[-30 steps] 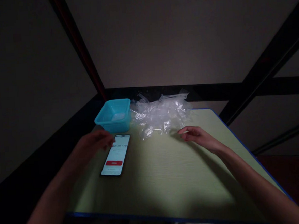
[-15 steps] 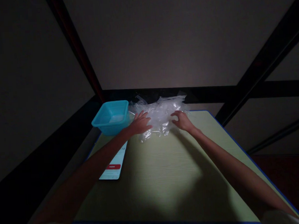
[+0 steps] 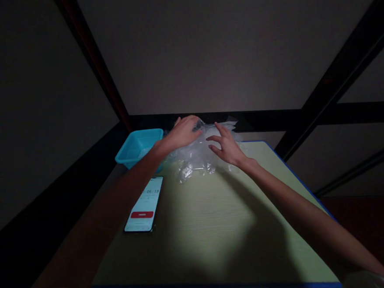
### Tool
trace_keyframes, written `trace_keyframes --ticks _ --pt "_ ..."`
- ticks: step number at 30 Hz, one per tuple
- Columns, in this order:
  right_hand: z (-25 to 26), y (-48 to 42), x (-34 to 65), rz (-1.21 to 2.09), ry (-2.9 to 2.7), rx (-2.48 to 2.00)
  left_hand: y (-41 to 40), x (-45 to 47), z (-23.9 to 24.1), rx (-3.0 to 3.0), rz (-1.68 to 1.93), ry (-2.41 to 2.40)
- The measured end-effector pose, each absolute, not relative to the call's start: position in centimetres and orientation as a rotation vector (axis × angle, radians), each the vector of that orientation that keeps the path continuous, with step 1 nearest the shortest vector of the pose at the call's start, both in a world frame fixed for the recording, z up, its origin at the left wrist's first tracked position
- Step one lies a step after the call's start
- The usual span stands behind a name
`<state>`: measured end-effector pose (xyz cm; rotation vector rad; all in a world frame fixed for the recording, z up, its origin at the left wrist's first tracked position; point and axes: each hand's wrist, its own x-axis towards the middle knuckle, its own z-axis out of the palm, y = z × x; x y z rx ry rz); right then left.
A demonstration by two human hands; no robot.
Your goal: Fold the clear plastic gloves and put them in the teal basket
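A crumpled pile of thin clear plastic film [image 3: 192, 155] lies at the far side of the table, its near edge ending in rounded, finger-like lobes. Over its back left part, my left hand [image 3: 185, 132] is closed, with a raised fold of the film between fingers and thumb. My right hand [image 3: 227, 147] hovers over or rests on the pile's right part; its fingers are spread and hold nothing. Whether its fingertips touch the film is hard to tell.
A blue plastic basin [image 3: 136, 150] stands at the back left, partly behind my left forearm. A phone [image 3: 145, 204] with a lit timer screen lies in front of it. The pale wooden table [image 3: 204, 231] has a blue edge, and a dark wall frame [image 3: 269, 120] stands behind.
My left hand has moved up and right over the pile and pulled up some film. My right hand has shifted slightly inward, with its fingers spreading. More of the phone shows.
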<state>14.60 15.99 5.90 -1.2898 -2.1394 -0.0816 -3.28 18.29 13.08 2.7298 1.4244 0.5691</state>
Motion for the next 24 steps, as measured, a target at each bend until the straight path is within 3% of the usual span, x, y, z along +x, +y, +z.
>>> trace_keyframes --ticks 8,15,20,24 --pt "8.3 15.3 14.5 -0.214 -2.107 -1.263 15.3 -3.9 15.0 2.984 1.02 1.358" --pt "7.4 10.7 16.6 -0.452 -2.018 -1.069 11.2 -5.4 12.5 3.262 1.501 0.961" --pt "4.4 6.9 18.9 -0.671 -2.023 -0.968 7.4 -5.6 8.0 3.495 1.419 0.489" --pt "2.4 4.5 21.1 -0.626 -2.122 -0.986 5.2 -5.0 3.4 3.515 1.158 0.409"
